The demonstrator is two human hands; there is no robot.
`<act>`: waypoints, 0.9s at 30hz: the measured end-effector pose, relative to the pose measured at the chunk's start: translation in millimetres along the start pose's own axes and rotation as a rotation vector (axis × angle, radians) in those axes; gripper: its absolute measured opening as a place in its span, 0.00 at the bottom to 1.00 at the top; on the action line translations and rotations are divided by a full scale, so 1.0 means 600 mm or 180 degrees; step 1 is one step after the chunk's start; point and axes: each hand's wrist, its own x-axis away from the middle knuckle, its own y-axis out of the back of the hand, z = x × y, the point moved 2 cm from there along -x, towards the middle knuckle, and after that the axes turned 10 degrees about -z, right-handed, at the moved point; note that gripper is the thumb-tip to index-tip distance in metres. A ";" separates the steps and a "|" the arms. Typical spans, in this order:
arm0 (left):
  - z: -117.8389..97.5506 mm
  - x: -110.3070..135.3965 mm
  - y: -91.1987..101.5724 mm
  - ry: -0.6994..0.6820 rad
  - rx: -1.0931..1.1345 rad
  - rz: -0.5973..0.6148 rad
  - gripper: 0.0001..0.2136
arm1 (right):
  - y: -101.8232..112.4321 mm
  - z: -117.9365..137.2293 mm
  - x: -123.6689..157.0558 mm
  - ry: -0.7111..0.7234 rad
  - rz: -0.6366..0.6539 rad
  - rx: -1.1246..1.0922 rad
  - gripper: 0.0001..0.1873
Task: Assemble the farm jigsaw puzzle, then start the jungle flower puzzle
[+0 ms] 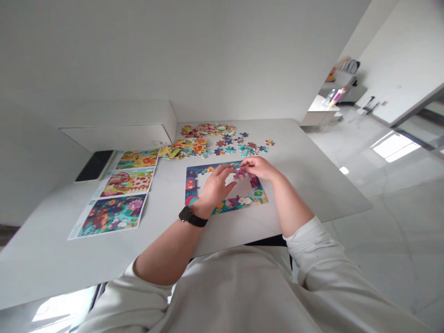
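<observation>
A jigsaw puzzle lies on the table, its colourful border joined around a pale middle. Purple pieces fill part of its right side, and a white animal shows along the lower edge. My left hand, with a black watch on the wrist, rests over the middle left of the puzzle; its fingers are spread and the thumb stands apart. At the puzzle's upper right, my right hand has its fingertips pinched together close to the purple pieces. Whatever lies between those fingertips is too small to make out.
Loose dark-blue and teal pieces lie behind the puzzle, beside piles of yellow pieces and pinkish-red pieces. Leftward are a sheet of printed pictures, a phone and a white box. A wall borders the table's back.
</observation>
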 end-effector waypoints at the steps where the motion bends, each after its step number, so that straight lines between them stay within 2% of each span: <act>1: -0.002 0.000 0.000 -0.0033 -0.0015 0.0044 0.17 | 0.000 0.000 0.000 0.0036 0.0007 -0.0008 0.09; 7: -0.013 -0.018 0.010 -0.0186 -0.0132 0.0157 0.13 | 0.012 0.000 0.000 0.0145 0.0000 0.0074 0.09; 12: 0.005 -0.040 0.019 -0.0101 -0.0358 0.0772 0.10 | 0.072 -0.024 -0.013 0.0330 -0.1035 0.0719 0.10; 15: 0.015 -0.050 0.011 -0.0036 -0.0539 0.0988 0.10 | 0.095 -0.043 -0.020 0.0176 -0.1328 0.1154 0.10; 23: 0.023 -0.069 -0.039 0.0188 -0.0401 0.0618 0.12 | 0.065 -0.044 -0.019 0.0216 -0.1118 0.1838 0.08; 27: 0.043 -0.062 -0.058 -0.0051 -0.0232 0.0626 0.14 | 0.057 -0.040 -0.017 0.0292 -0.1033 0.2019 0.09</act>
